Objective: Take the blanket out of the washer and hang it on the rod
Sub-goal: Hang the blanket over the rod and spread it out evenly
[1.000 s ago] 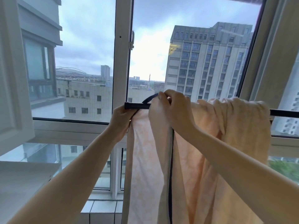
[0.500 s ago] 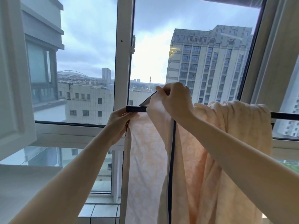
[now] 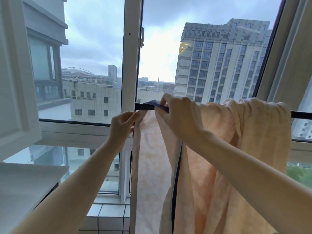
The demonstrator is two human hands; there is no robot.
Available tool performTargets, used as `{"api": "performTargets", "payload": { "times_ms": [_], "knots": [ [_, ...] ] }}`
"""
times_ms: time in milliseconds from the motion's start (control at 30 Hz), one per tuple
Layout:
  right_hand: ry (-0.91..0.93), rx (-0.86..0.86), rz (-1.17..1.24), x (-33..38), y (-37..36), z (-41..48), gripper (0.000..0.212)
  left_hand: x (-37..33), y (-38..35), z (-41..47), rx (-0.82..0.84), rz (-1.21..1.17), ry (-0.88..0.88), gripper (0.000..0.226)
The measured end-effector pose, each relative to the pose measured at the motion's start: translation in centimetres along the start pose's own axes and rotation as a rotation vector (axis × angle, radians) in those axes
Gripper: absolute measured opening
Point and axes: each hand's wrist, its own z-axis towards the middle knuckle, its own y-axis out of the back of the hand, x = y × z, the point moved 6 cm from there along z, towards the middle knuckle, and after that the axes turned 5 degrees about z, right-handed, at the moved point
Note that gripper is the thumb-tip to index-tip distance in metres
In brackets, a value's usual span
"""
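Note:
A peach blanket (image 3: 219, 149) with a dark blue trimmed edge hangs over a black rod (image 3: 144, 106) that runs across the window. It is bunched toward the right end and drapes down in long folds. My left hand (image 3: 122, 126) pinches the blanket's left edge just below the rod's left end. My right hand (image 3: 179, 115) grips the dark trimmed corner on top of the rod. The rod shows again at the far right, beyond the cloth. The washer is out of sight.
A white window frame post (image 3: 130, 65) stands just behind the rod's left end. An open white window sash (image 3: 15, 81) juts in at the left above a white ledge (image 3: 25, 183). A tiled sill (image 3: 109, 215) lies below.
My left hand slid down from the rod end to the blanket's left edge. My right hand pulled the trimmed corner flatter over the rod. The view shifted up slightly.

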Motion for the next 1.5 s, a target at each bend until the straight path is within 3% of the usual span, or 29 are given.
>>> {"api": "performTargets", "payload": {
  "times_ms": [67,267,833,1167,1500],
  "knots": [
    [0.048,0.015,-0.01,1.1,-1.0,-1.6,0.01,0.2,0.1,-0.8,0.014,0.119,-0.1,0.009],
    [-0.073,0.16,0.075,1.3,-5.9,-5.6,0.03,1.9,-0.8,-3.7,0.161,0.327,-0.219,0.012],
    [-0.457,0.547,0.133,1.0,-17.1,-20.8,0.024,14.2,1.7,-12.4,0.368,0.479,0.069,0.013],
    [-0.542,0.744,0.078,1.4,-21.9,-28.1,0.025,18.5,3.8,-15.2,0.293,0.546,0.144,0.011],
    [-0.554,0.94,0.036,2.0,-24.2,-32.8,0.021,16.6,3.4,-13.9,0.148,0.468,0.084,0.009]
  ]
}}
